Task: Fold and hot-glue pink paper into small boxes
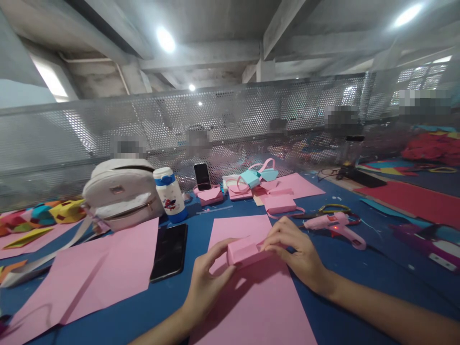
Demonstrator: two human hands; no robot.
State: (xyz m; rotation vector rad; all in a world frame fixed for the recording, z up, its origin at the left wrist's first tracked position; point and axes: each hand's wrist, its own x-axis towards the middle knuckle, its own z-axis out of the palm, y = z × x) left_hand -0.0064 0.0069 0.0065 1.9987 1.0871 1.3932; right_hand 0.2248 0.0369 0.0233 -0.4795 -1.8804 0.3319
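A small folded pink paper box (246, 252) is held between my hands above a flat pink sheet (264, 306). My left hand (208, 275) grips its left end, thumb below and fingers above. At the right end, the fingers of my right hand (296, 251) are pinched together on the box's edge. Just beyond my right hand lies a pink glue gun (332, 224) with a small red light lit. Behind the box, a finished-looking pink paper bag (280, 204) rests on the blue table.
Left of my hands are a black phone (169, 251), pink sheets (104, 268), a white backpack (120, 194) and a bottle (170, 196). Scissors (336, 209) lie behind the glue gun. Blue and pink paper bags (251, 177) stand near a perforated metal screen (230, 115).
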